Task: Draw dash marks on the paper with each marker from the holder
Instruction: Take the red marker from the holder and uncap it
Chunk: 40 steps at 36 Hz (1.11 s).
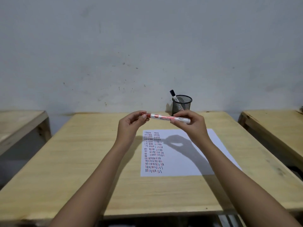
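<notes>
You hold the red marker [168,119] level above the paper [180,153], left hand [131,123] pinching its cap, right hand [188,123] gripping the barrel; many dashes are drawn, a black marker [174,95] waits in the holder [181,104] behind the paper.

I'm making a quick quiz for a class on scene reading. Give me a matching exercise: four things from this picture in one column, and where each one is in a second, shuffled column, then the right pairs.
Things:
1. red marker
2. dark-capped marker
3. paper
4. mesh holder

Places:
A. lying flat on the table, dash marks on its left part
B. standing at the back edge of the table by the wall
C. held level in the air between the left hand and right hand
D. leaning inside the holder, cap up

Pairs: 1-C, 2-D, 3-A, 4-B
</notes>
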Each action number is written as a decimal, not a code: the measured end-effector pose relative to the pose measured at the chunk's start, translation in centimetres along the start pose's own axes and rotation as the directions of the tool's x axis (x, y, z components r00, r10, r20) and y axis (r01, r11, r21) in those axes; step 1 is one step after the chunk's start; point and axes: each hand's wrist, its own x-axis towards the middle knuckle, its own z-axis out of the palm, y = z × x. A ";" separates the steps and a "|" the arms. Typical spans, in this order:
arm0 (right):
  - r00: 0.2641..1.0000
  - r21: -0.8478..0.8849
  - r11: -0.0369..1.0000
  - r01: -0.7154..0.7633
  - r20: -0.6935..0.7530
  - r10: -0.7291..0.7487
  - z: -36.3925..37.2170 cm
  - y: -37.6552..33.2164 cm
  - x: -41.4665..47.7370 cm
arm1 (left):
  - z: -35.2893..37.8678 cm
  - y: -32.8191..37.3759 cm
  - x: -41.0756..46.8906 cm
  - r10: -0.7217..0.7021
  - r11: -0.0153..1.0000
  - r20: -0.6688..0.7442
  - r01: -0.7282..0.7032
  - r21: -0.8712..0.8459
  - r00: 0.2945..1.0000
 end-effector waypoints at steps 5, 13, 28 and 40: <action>0.993 0.266 0.963 -0.031 -0.101 0.060 2.1 0.2 -0.2 | -1.0 -0.6 0.0 -0.022 1.000 0.012 0.022 -0.017 1.000; 0.992 0.350 0.929 -0.118 -0.008 0.129 5.4 1.3 -0.2 | -1.2 -0.7 0.0 -0.017 1.000 0.098 0.015 0.021 0.995; 0.987 0.237 0.963 -0.125 0.132 0.096 5.8 1.9 0.0 | -3.5 -2.5 0.4 -0.126 0.986 0.064 0.117 0.117 0.990; 0.977 0.323 0.924 -0.203 0.002 0.214 3.5 3.6 1.2 | -6.1 -2.7 3.0 -0.249 0.791 -0.054 0.235 0.565 0.967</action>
